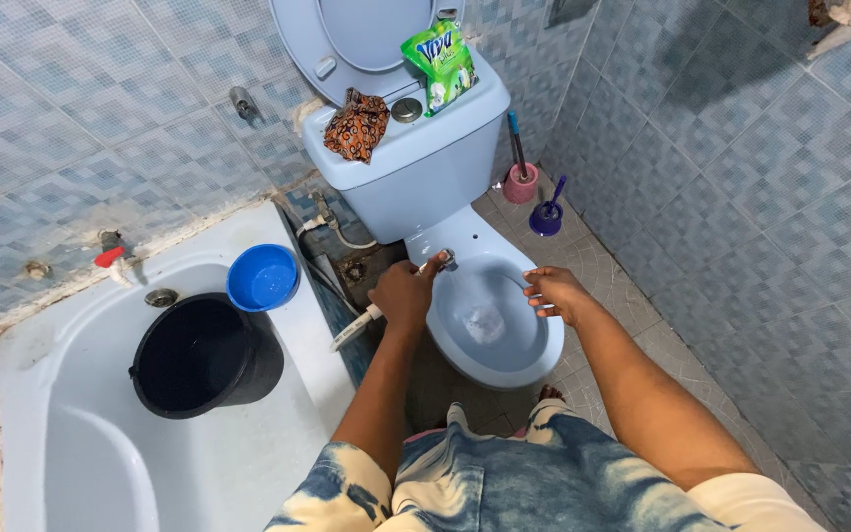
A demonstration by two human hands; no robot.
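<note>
A pale blue toilet [504, 360] stands in front of me with its lid raised. My left hand [404, 294] is closed around a white-handled brush [357, 326], whose head rests at the bowl's back rim. My right hand [556, 293] hovers over the right rim of the bowl, fingers slightly spread and holding nothing. Some foam or water lies in the bowl [486, 321].
On the cistern [425, 158] sit a green packet [440, 65] and a patterned brown cloth [357, 125]. A pink brush holder [520, 182] and a purple one [546, 217] stand on the floor by the right wall. At left, a white bathtub [81, 453] holds a black bucket [207, 355]; a blue bowl [263, 278] rests on its rim.
</note>
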